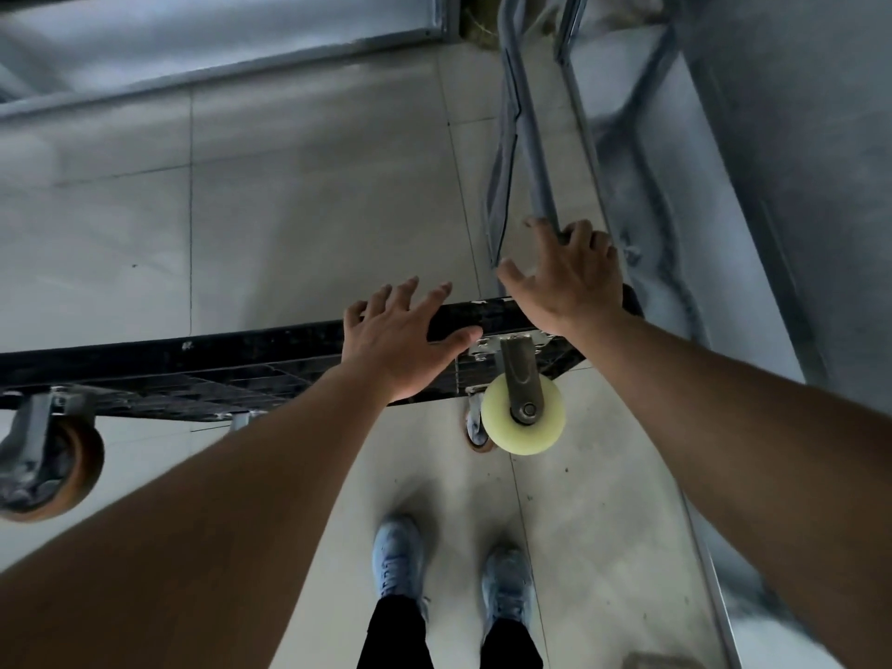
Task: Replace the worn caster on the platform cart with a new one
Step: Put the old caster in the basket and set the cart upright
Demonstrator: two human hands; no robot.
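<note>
The black platform cart (231,352) stands on its edge in front of me, its underside facing me. A pale cream caster (523,417) in a grey bracket is mounted at the near right corner. A worn orange-brown caster (58,468) sits at the left, and another brownish wheel (475,429) shows partly behind the cream one. My left hand (403,338) lies flat on the cart's upper edge, fingers spread. My right hand (572,277) rests on the cart's right corner, its fingers curled over the grey handle tube (531,152).
The floor is pale tile (289,210). A grey metal frame (675,185) runs along the right side, close to the cart. Another metal frame (217,60) lies across the top left. My two blue shoes (400,557) stand just behind the cart.
</note>
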